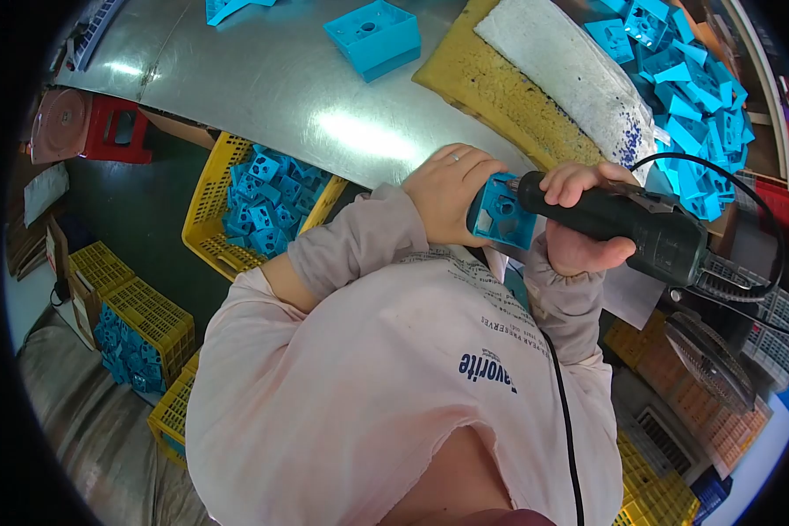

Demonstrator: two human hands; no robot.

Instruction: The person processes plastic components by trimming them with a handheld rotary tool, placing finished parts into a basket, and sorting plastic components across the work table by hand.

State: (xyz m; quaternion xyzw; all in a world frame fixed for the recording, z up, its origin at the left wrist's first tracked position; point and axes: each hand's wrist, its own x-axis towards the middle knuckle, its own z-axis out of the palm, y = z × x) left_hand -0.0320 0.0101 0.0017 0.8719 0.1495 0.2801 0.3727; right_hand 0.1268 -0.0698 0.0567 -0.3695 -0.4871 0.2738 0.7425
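Observation:
My left hand (454, 195), with a ring on one finger, is wrapped round a blue plastic box-shaped part (505, 213) at the table's edge. Its open side, with holes and posts inside, faces the tool. In my right hand (585, 215) is a black corded power screwdriver (627, 219), held level, its tip at the upper rim of the blue part. Whether a screw is at the tip is too small to tell. Another blue part (373, 37) rests on the metal table (280, 96).
A yellow pad (491, 88) and a white cloth (565, 66) lie beside a heap of blue parts (688, 96). Below the table, a yellow crate (203, 197) holds more parts. More crates (149, 320), a red stool (118, 131) and a fan (710, 361) stand around.

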